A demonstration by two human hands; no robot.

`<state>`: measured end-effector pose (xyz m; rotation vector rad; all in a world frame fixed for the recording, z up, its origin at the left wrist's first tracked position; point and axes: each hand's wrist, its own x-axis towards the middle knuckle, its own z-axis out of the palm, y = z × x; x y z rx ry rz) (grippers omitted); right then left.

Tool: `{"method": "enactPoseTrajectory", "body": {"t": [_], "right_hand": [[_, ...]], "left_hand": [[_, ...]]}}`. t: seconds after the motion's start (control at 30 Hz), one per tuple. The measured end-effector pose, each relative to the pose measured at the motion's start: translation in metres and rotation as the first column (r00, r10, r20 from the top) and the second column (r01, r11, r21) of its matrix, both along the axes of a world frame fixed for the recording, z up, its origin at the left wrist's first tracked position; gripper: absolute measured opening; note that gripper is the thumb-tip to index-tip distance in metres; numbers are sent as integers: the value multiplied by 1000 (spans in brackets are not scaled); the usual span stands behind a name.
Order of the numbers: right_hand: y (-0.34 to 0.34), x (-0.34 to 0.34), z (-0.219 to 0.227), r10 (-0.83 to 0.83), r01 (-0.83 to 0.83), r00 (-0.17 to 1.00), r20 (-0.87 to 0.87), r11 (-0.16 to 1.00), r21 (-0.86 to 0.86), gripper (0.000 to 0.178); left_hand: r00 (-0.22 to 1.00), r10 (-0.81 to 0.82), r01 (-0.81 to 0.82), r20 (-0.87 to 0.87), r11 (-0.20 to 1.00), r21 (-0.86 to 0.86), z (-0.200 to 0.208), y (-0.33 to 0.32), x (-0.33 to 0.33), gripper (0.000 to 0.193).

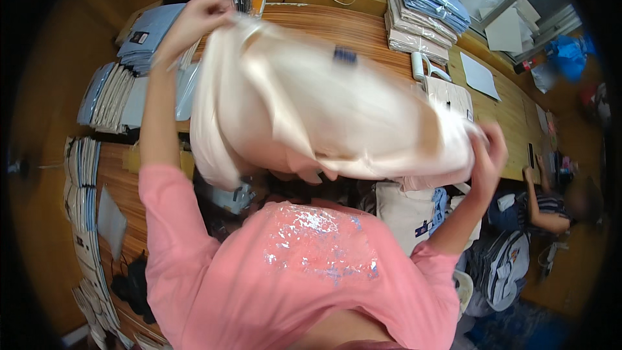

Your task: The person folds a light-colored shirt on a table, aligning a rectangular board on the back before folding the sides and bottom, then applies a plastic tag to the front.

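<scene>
Stretched between both my hands is a cream shirt (311, 97), blurred by motion, with a dark blue label near its upper edge. My left hand (210, 11), raised at the upper left, is closed on one end of it. At the right, my right hand (489, 152) grips the other end, its fingers wrapped round the cloth. The shirt's middle sags in folds over the table and hides part of the tabletop. Under its right end lies a folded cream garment (405, 210) with a dark tag.
Stacked folded shirts (427, 10) in clear wrap stand at the back. Blue folded shirts (146, 35) lie at the left. A white tape dispenser (427, 66) and a paper sheet (479, 76) lie on the right. Another person (544, 204) sits far right beside piled dark clothes (502, 272).
</scene>
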<state>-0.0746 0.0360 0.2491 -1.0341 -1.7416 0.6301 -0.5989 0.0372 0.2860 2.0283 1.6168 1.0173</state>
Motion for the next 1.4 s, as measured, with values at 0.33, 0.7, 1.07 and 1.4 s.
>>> {"method": "enactPoseTrajectory", "body": {"t": [0.33, 0.7, 1.07, 1.4], "right_hand": [[21, -94, 149, -160, 273, 950, -269, 843, 463, 16], [-16, -320, -38, 832, -792, 552, -58, 501, -349, 29], [178, -104, -290, -200, 204, 472, 859, 972, 114, 41], [330, -110, -279, -212, 605, 138, 967, 791, 87, 29]], "left_hand": [[920, -277, 61, 278, 801, 595, 84, 174, -37, 2], [777, 441, -562, 449, 807, 180, -203, 114, -266, 26], [728, 494, -574, -475, 818, -30, -332, -33, -26, 47], [707, 526, -609, -473, 793, -28, -326, -34, -21, 43]]}}
